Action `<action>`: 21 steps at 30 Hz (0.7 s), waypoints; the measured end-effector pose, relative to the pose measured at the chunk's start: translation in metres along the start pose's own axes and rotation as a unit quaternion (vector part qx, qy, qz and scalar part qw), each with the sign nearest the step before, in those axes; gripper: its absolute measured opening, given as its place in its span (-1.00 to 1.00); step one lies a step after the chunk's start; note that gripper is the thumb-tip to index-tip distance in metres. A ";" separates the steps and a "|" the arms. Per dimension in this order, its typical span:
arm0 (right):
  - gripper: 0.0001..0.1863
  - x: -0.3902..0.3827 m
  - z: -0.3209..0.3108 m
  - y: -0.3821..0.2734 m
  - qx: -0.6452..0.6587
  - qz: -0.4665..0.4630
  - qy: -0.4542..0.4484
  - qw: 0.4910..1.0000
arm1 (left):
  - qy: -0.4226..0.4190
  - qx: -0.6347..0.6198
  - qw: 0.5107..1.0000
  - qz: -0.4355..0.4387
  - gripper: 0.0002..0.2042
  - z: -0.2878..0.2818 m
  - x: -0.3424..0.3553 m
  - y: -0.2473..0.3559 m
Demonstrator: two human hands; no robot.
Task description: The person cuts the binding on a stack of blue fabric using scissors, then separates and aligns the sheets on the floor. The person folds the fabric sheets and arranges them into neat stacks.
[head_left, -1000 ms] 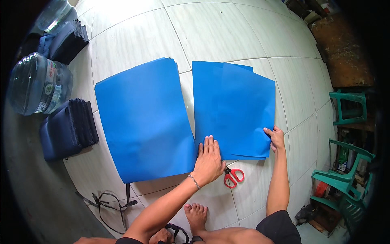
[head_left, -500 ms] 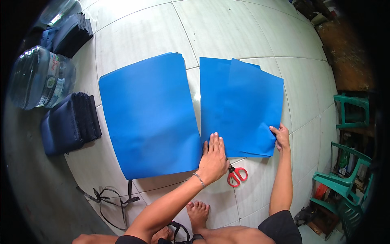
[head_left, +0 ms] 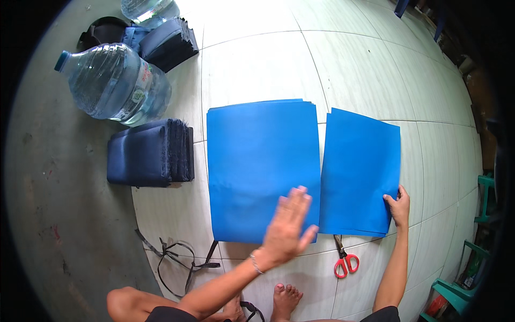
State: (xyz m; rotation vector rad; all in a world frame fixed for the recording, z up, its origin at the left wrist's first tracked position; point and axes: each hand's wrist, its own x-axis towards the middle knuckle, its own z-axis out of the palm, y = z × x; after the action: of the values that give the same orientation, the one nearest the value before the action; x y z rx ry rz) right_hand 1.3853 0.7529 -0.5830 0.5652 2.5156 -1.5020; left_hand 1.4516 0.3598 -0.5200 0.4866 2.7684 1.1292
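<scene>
Two flat piles of smooth blue sheets lie side by side on the floor: a larger left pile (head_left: pixel 257 155) and a narrower right pile (head_left: pixel 359 166). My left hand (head_left: pixel 289 228) is over the lower right part of the left pile, fingers stretched out and slightly blurred, holding nothing. Whether it touches the top sheet I cannot tell. At the right pile's lower right edge, my right hand (head_left: pixel 398 206) pinches a blue sheet between thumb and fingers. Red-handled scissors (head_left: pixel 346 264) lie just below the right pile, their blade tips hidden at its edge.
Left of the piles lies a folded dark navy fabric stack (head_left: pixel 142 153), with a large clear water bottle (head_left: pixel 115 86) beyond it. Another dark stack (head_left: pixel 169 45) is farther back. Black straps (head_left: pixel 179 257) lie near my left foot. Green plastic chairs (head_left: pixel 456 292) stand at the right.
My left hand has come off the gap between the piles and moved over the left one. The right pile's top sheet, askew before, now lies nearly aligned. The whole view has shifted.
</scene>
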 end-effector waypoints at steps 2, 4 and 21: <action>-0.35 -0.014 0.014 -0.016 -0.405 -0.150 0.197 0.880 | -0.010 0.082 0.995 -0.064 -0.20 -0.018 -0.001 -0.029; -0.36 -0.031 0.042 -0.039 -0.251 -0.153 0.189 0.937 | -0.013 0.117 0.989 -0.094 -0.17 -0.018 0.003 -0.036; -0.79 -0.024 -0.015 0.048 -0.083 -0.044 0.180 0.979 | -0.029 0.121 0.991 -0.050 -0.20 -0.016 -0.009 -0.061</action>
State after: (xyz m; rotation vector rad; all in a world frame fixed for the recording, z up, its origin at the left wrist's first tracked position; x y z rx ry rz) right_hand 1.4269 0.7808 -0.6070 0.7669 2.9392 -1.2956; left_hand 1.4416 0.3056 -0.5515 0.3923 2.8563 0.7498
